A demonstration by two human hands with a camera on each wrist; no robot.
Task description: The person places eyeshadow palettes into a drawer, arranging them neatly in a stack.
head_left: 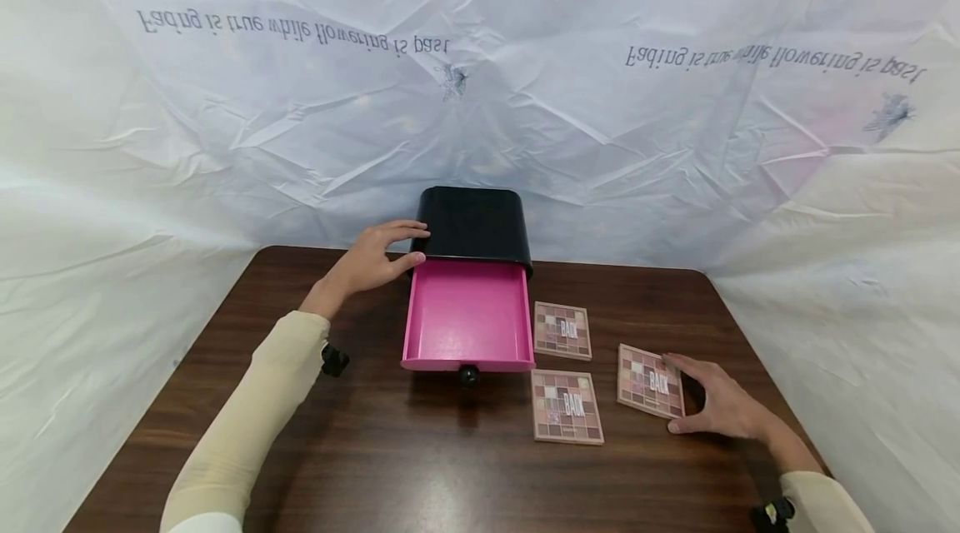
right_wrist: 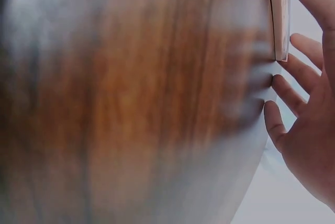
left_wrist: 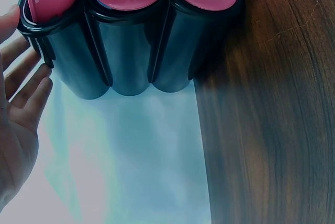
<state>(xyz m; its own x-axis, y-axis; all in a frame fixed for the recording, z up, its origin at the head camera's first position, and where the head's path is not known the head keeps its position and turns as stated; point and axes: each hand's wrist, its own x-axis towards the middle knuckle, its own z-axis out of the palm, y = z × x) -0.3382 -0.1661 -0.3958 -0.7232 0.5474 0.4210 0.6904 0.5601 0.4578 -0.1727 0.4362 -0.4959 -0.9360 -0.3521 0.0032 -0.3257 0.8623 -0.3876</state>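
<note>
A black drawer box [head_left: 474,221] stands at the back of the table, its pink drawer [head_left: 468,312] pulled out with nothing inside. My left hand [head_left: 378,256] rests against the box's left side, fingers nearly straight at its top edge and thumb near the front corner. In the left wrist view, that hand [left_wrist: 18,109] lies along the ribbed black case [left_wrist: 125,51]. On the right, my right hand [head_left: 723,404] spans an eyeshadow palette [head_left: 649,381], thumb and forefinger at opposite edges. The right wrist view shows the hand [right_wrist: 309,114] beside the palette's edge [right_wrist: 280,25].
Two more eyeshadow palettes lie right of the drawer, one farther back [head_left: 562,331] and one nearer [head_left: 567,406]. A black round knob [head_left: 468,376] sticks out from the drawer front. Behind the dark wooden table [head_left: 420,466] hangs a pale printed sheet [head_left: 480,117].
</note>
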